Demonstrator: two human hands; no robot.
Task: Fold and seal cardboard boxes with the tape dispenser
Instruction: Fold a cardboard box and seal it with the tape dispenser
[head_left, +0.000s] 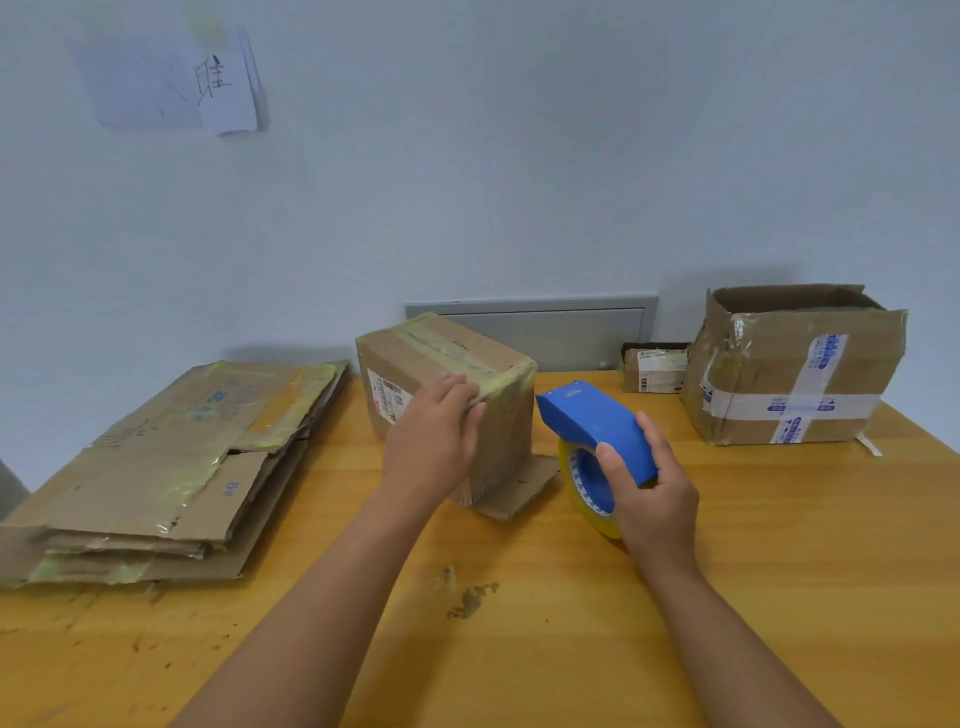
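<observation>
A handwritten character "哇" marks the paper sheet (227, 88) on the wall.

We see a brown taped cardboard box (447, 384) mid-table on the yellow wooden table (571, 649). Left of it: stack of flattened brown cardboard boxes (171, 467). Right of it: blue tape dispenser with yellow tape roll (597, 441), off the table in the right hand (657, 499). Left hand (434, 441) on the box's near face. Far right: open-topped brown cardboard box with white tape (795, 374); small brown cardboard packet (655, 368) just left of it. Grey metal wall panel (540, 327) behind.
</observation>
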